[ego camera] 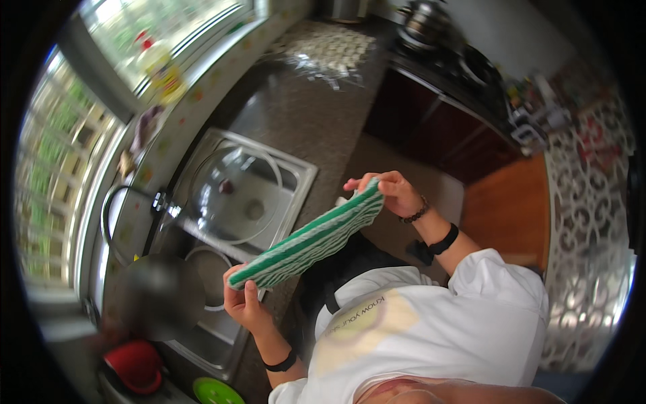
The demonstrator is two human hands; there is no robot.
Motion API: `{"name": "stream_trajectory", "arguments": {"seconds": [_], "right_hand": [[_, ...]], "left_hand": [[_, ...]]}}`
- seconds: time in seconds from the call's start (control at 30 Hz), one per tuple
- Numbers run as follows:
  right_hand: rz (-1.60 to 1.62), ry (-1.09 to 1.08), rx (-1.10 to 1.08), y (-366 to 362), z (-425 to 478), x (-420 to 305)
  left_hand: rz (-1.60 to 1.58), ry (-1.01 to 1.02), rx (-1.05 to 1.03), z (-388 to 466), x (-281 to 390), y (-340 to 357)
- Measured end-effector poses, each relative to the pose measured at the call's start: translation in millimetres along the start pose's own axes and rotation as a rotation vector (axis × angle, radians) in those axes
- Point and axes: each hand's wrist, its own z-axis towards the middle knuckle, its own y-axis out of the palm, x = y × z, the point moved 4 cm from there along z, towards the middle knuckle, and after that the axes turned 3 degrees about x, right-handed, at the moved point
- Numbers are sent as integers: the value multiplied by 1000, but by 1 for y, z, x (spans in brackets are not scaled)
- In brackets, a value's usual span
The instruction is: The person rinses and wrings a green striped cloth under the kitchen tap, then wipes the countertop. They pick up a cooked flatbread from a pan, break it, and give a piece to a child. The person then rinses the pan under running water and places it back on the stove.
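A striped green and white cloth is stretched slantwise between my two hands in front of my body. My left hand pinches its lower left end, the thumb on the near side. At the upper right end, my right hand grips the cloth between thumb and fingers. Left of the cloth is a steel double sink. A clear round lid with a dark knob lies over its upper basin. A round rim shows in the lower basin, partly hidden by a blurred dark round object.
A curved faucet stands by the window side. A yellow bottle is on the sill. A woven mat lies on the dark counter; beyond is a metal kettle on the stove. Red and green objects sit at lower left.
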Motion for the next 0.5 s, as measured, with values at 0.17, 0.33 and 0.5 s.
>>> {"name": "stream_trajectory", "arguments": {"seconds": [0.17, 0.33, 0.5], "right_hand": [[-111, 153, 189, 25, -26, -12], [-412, 76, 228, 24, -28, 47], [-849, 39, -73, 34, 9, 51]], "left_hand": [[150, -136, -176, 22, -42, 22], [326, -193, -503, 9, -79, 91], [324, -211, -428, 7, -119, 129]]}}
